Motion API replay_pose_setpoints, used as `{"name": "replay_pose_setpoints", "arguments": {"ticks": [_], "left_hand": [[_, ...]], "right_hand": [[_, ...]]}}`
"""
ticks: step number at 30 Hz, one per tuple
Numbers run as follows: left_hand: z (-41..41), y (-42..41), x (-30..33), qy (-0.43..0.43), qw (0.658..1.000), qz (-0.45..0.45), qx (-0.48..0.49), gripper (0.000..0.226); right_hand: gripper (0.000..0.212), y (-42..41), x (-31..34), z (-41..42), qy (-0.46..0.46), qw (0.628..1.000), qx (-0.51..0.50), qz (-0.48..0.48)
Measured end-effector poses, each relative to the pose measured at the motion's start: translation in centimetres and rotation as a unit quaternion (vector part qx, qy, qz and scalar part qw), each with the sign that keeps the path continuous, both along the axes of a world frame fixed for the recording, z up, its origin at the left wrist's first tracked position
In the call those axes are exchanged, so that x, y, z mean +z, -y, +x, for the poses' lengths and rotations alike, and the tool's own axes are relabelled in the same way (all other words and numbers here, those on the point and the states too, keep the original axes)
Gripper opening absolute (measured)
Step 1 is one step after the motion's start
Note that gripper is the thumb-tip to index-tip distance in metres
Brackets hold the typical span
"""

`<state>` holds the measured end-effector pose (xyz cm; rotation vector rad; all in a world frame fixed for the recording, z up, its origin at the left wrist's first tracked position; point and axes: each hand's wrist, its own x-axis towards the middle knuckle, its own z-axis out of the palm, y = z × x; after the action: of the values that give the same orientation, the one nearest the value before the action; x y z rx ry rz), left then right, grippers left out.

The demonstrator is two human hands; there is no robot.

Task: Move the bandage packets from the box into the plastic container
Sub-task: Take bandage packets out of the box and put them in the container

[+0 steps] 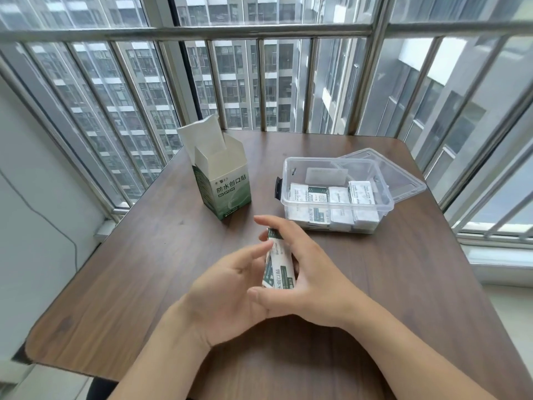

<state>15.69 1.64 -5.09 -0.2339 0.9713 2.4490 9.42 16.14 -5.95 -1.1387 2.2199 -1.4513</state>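
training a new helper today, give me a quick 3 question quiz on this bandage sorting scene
1. True or false: the box stands upright with its top flaps open.
2. Where is the stack of packets right now? A) in the box B) between both hands C) on the floor
3. Fill in: the lid leans behind the plastic ____.

Key: 1 true. 2 B, the left hand and right hand hold it above the table. 3 container.
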Motion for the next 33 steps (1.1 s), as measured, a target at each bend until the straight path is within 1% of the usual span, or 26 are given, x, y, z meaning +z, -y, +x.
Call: {"name": "replay_pose_setpoints", "arguments": {"ticks": [2, 3, 5, 7, 9, 10, 11, 12, 14, 15, 16, 17, 20, 21, 23, 24, 28, 30, 33], "left_hand": [[-0.1, -0.7, -0.3, 0.003, 0.997, -0.038, 0.061, 0.04], [-0.1, -1.1, -0.3, 0.005, 0.993, -0.07, 0.096, 0.041], [-0.4, -1.7, -0.2, -0.005, 0.984, -0.122, 0.131, 0.038], [-0.6, -2.1, 0.3, -0.033, 0.973, -0.183, 0.139, 0.033], [-0.7, -2.5, 0.9, -0.065, 0.962, -0.234, 0.127, 0.032], [-0.9, -2.6, 1.1, -0.073, 0.961, -0.242, 0.116, 0.033], [-1.1, -2.6, 1.6, -0.073, 0.965, -0.232, 0.098, 0.035], [-1.3, -2.4, 2.3, -0.064, 0.976, -0.194, 0.077, 0.039], [-1.8, -1.9, 3.6, -0.055, 0.996, -0.074, 0.016, 0.047], [-2.1, -1.7, 4.2, -0.056, 0.998, -0.027, -0.006, 0.051], [-2.5, -1.7, 4.6, -0.059, 0.998, -0.006, -0.019, 0.053], [-2.9, -1.9, 4.7, -0.065, 0.998, -0.006, -0.019, 0.053], [-4.1, -3.3, 5.0, -0.077, 0.996, -0.036, 0.025, 0.039], [-4.3, -3.6, 5.2, -0.078, 0.996, -0.032, 0.034, 0.036], [-4.7, -3.9, 5.6, -0.078, 0.996, -0.024, 0.038, 0.037], [-5.0, -3.9, 5.7, -0.074, 0.996, -0.022, 0.042, 0.039], [-5.7, -3.8, 5.7, -0.067, 0.996, -0.016, 0.047, 0.039], [-6.0, -3.8, 5.7, -0.074, 0.995, -0.039, 0.047, 0.042], [-6.2, -3.8, 5.7, -0.079, 0.992, -0.087, 0.052, 0.043]], "right_hand": [[0.095, 0.0, 0.1, 0.0, 0.008, 1.0, 0.0, 0.015], [0.101, -0.2, 0.2, -0.1, 0.006, 0.999, 0.005, 0.033], [0.116, -0.5, 0.3, -0.3, -0.028, 0.996, 0.021, 0.081], [0.122, -0.7, 0.9, -0.5, -0.083, 0.989, 0.022, 0.118], [0.119, -0.8, 1.9, -0.6, -0.111, 0.985, 0.003, 0.132], [0.117, -0.9, 2.6, -0.6, -0.118, 0.984, -0.005, 0.134], [0.115, -1.1, 3.4, -0.7, -0.122, 0.983, -0.01, 0.133], [0.113, -1.2, 4.2, -0.8, -0.119, 0.985, -0.01, 0.129], [0.107, -1.6, 5.7, -1.3, -0.087, 0.99, -0.009, 0.106], [0.104, -1.7, 6.2, -1.8, -0.067, 0.993, -0.013, 0.094], [0.101, -1.9, 6.7, -2.3, -0.055, 0.994, -0.019, 0.089], [0.099, -2.1, 7.0, -3.0, -0.052, 0.994, -0.022, 0.092], [0.097, -2.9, 7.8, -4.5, -0.047, 0.99, -0.001, 0.137], [0.097, -3.3, 7.9, -4.8, -0.022, 0.991, 0.009, 0.135], [0.095, -4.1, 8.6, -5.4, 0.038, 0.994, 0.013, 0.1], [0.093, -4.5, 9.0, -5.7, 0.048, 0.995, 0.009, 0.087], [0.095, -5.1, 9.9, -6.4, 0.011, 0.996, 0.001, 0.087], [0.095, -5.3, 10.3, -6.9, 0.007, 0.995, 0.007, 0.097], [0.088, -5.3, 10.9, -7.6, -0.043, 0.99, 0.014, 0.137]]}}
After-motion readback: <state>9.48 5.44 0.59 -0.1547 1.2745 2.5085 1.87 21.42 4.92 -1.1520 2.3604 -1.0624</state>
